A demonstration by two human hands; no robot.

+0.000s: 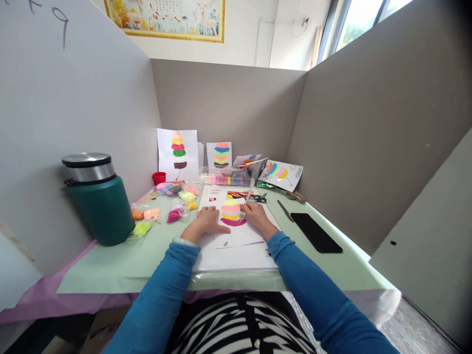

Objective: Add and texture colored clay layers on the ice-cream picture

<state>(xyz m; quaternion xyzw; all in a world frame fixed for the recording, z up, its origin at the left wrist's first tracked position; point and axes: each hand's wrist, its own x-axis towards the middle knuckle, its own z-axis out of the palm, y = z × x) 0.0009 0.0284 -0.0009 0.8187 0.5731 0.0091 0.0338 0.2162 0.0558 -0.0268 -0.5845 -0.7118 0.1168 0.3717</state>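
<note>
My right hand (255,215) grips a pale fork (251,189), its tines pointing down at the lower right of a layered clay picture (230,208). The picture has curved bands of yellow, orange-pink, purple and magenta on a white sheet (236,239). Whether the tines press into the clay or rest just over it, I cannot tell. My left hand (207,221) lies flat on the sheet left of the picture, thumb stretched out below the magenta band.
Bags of coloured clay (176,212) lie to the left, near a green thermos (99,206) and a red cup (159,177). Scissors (261,198) and pencils lie behind the sheet. A knife (285,210) and black phone (316,233) are at right. Finished clay pictures (178,155) lean at the back.
</note>
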